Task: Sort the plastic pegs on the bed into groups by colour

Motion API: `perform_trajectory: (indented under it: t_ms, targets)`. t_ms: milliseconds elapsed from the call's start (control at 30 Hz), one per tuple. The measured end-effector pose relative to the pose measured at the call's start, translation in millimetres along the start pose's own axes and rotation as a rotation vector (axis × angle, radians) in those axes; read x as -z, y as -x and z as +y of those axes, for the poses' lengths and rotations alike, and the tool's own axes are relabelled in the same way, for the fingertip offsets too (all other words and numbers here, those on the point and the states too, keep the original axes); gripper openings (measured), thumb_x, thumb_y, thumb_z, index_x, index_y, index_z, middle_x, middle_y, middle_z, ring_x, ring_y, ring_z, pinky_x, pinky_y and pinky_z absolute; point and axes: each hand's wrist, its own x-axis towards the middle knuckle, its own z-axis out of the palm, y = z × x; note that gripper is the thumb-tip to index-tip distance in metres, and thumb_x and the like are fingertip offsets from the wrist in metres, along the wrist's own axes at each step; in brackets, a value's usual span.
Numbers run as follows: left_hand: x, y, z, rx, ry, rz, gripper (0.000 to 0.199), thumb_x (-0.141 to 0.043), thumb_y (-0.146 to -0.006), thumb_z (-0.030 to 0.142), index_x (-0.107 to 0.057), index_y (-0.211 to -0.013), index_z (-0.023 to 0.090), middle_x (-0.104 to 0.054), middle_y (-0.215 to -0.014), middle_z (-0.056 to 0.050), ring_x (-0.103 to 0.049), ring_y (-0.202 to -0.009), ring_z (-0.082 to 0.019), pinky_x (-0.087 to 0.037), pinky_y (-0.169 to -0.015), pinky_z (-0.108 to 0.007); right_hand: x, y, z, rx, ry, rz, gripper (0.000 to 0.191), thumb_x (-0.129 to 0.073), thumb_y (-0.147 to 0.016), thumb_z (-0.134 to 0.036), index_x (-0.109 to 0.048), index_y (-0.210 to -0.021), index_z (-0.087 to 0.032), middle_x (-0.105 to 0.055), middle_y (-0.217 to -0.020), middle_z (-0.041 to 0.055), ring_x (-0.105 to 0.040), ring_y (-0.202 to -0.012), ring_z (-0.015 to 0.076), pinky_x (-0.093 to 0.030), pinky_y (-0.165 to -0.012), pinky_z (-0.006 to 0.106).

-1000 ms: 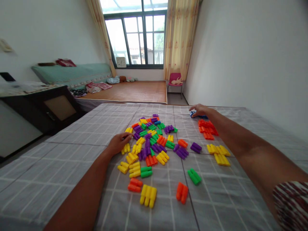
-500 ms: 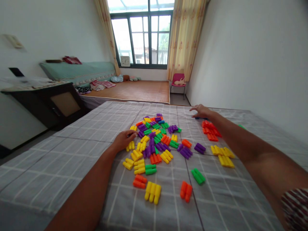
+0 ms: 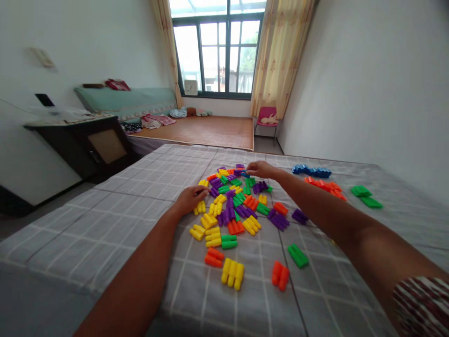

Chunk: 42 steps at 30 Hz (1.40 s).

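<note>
Small plastic building blocks made of joined tubes lie in a loose pile on a grey checked cloth [image 3: 133,206]. My left hand [image 3: 191,199] rests at the pile's left edge with its fingers curled together. Close under it is a yellow block [image 3: 199,208], and what its fingertips hold, if anything, is hidden. At the far side of the pile my right hand [image 3: 261,169] has its fingertips closed on a blue block [image 3: 246,174]. Purple blocks [image 3: 229,213] and green blocks [image 3: 240,199] lie between my arms.
Sorted groups sit to the right: blue blocks [image 3: 311,171], orange blocks [image 3: 326,186] and green blocks [image 3: 366,195]. Nearer me are a yellow block [image 3: 232,273], an orange block [image 3: 280,275] and a green block [image 3: 298,255]. A dark cabinet [image 3: 105,142] stands at the left.
My right hand has moved left from the blue group to the blue block at the pile's far side. My left hand stays by the pile. The view has turned slightly left.
</note>
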Motion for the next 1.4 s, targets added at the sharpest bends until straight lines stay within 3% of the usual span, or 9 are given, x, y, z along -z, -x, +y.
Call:
perform_trajectory:
  t_ms: [167,300,433,600,767,1000,1067,1200,1400]
  targets:
    - [0.5,-2.9,1.5,0.008,-0.016,0.008,0.047,-0.046,-0.083,0.051,-0.073,-0.106,0.02,-0.074,-0.104,-0.005,-0.065,-0.092,-0.023,-0.049,-0.081,-0.029,25.5,25.1,32.7,-0.172,0.202,0.121,0.027,-0.072,-0.072,-0.039,-0.069,-0.09,-0.019,-0.072,-0.092,0.0038,-0.065,-0.085,0.0186,-0.044,-0.069,0.024]
    - [1.2,-3.0,2.4,-0.005,-0.02,0.006,0.047,-0.045,-0.084,0.052,-0.073,-0.104,0.02,-0.073,-0.104,-0.005,-0.065,-0.091,-0.022,-0.048,-0.083,-0.029,36.7,44.7,48.5,-0.218,0.214,-0.076,0.032,-0.073,-0.07,-0.048,-0.071,-0.087,-0.021,-0.073,-0.091,0.0032,-0.065,-0.085,0.0191,-0.045,-0.071,0.025]
    - [1.6,-1.8,1.9,-0.005,-0.023,0.001,0.048,-0.045,-0.084,0.052,-0.072,-0.105,0.019,-0.073,-0.106,-0.006,-0.064,-0.091,-0.022,-0.048,-0.086,-0.03,49.1,52.7,59.2,-0.163,0.064,-0.069,0.042,-0.065,-0.077,-0.054,-0.071,-0.104,-0.022,-0.072,-0.101,0.0046,-0.065,-0.094,0.0202,-0.047,-0.081,0.028]
    - [3.4,-1.4,2.2,0.034,0.016,-0.009,0.051,-0.047,-0.082,0.057,-0.072,-0.105,0.019,-0.074,-0.103,-0.005,-0.065,-0.093,-0.023,-0.048,-0.085,-0.03,30.5,53.0,57.9,-0.137,0.114,-0.137,0.044,-0.075,-0.071,-0.04,-0.069,-0.111,-0.024,-0.069,-0.114,0.0043,-0.063,-0.102,0.0216,-0.047,-0.085,0.027]
    - [6.4,-0.4,3.7,0.071,0.034,0.002,0.055,-0.049,-0.079,0.062,-0.072,-0.106,0.02,-0.074,-0.102,-0.004,-0.065,-0.093,-0.024,-0.049,-0.082,-0.029,2.7,51.3,49.0,-0.18,0.193,-0.006,0.034,-0.068,-0.077,-0.028,-0.067,-0.111,-0.024,-0.071,-0.107,0.0024,-0.065,-0.094,0.0187,-0.048,-0.082,0.026]
    - [7.7,-0.3,8.6,0.094,0.001,0.018,0.058,-0.048,-0.078,0.064,-0.074,-0.104,0.019,-0.075,-0.096,-0.004,-0.066,-0.081,-0.022,-0.05,-0.073,-0.027,32.9,59.6,60.2,-0.24,0.396,-0.028,0.052,-0.07,-0.065,-0.008,-0.065,-0.116,-0.019,-0.066,-0.117,0.015,-0.063,-0.106,0.027,-0.048,-0.085,0.029]
    - [7.6,-1.1,8.9,0.099,0.009,0.022,0.058,-0.049,-0.077,0.064,-0.074,-0.104,0.019,-0.075,-0.098,-0.004,-0.066,-0.085,-0.023,-0.05,-0.074,-0.027,37.4,60.3,60.9,-0.241,0.39,-0.064,0.056,-0.073,-0.062,-0.007,-0.064,-0.116,-0.018,-0.067,-0.115,0.0155,-0.062,-0.108,0.0277,-0.048,-0.084,0.029]
    - [7.9,-0.9,9.0,0.112,0.012,0.022,0.059,-0.049,-0.077,0.064,-0.074,-0.104,0.019,-0.075,-0.095,-0.004,-0.066,-0.085,-0.023,-0.05,-0.073,-0.027,33.8,58.2,62.9,-0.193,0.21,-0.183,0.059,-0.079,-0.056,-0.012,-0.064,-0.113,-0.022,-0.071,-0.11,0.0047,-0.067,-0.095,0.0204,-0.05,-0.076,0.024]
    - [7.6,-0.1,5.2,0.107,0.034,0.02,0.059,-0.05,-0.077,0.064,-0.073,-0.107,0.019,-0.074,-0.102,-0.004,-0.066,-0.09,-0.024,-0.05,-0.08,-0.029,24.8,65.7,75.4,-0.148,0.036,-0.099,0.035,-0.077,-0.066,-0.027,-0.069,-0.1,-0.022,-0.073,-0.102,0.001,-0.067,-0.085,0.0159,-0.049,-0.071,0.022]
